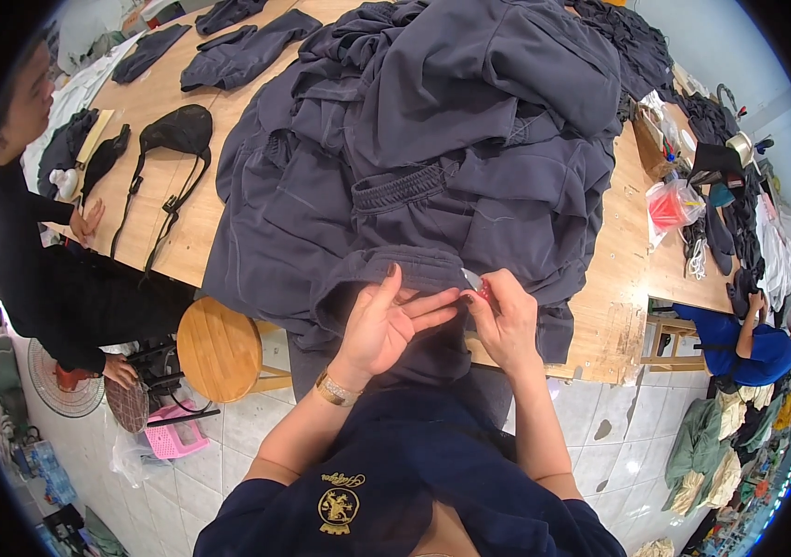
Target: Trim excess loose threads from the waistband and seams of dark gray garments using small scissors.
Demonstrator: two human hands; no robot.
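A dark grey garment point(386, 278) with an elastic waistband hangs over the near edge of the wooden table point(613, 297), in front of a big heap of similar grey garments point(451, 121). My left hand point(386, 320) lies palm up with fingers spread, pressed against the garment's cloth; a gold bracelet is on its wrist. My right hand point(505, 320) pinches a small thread snipper point(476, 283) with a red handle and a metal tip. The tip points at the cloth near my left fingertips.
A person in black sits at the left beside a round wooden stool point(219, 348). A black bag with a strap point(177, 135) lies on the table. A person in blue point(748, 348) sits at the right. Red plastic bag point(669, 204) and clutter crowd the right side.
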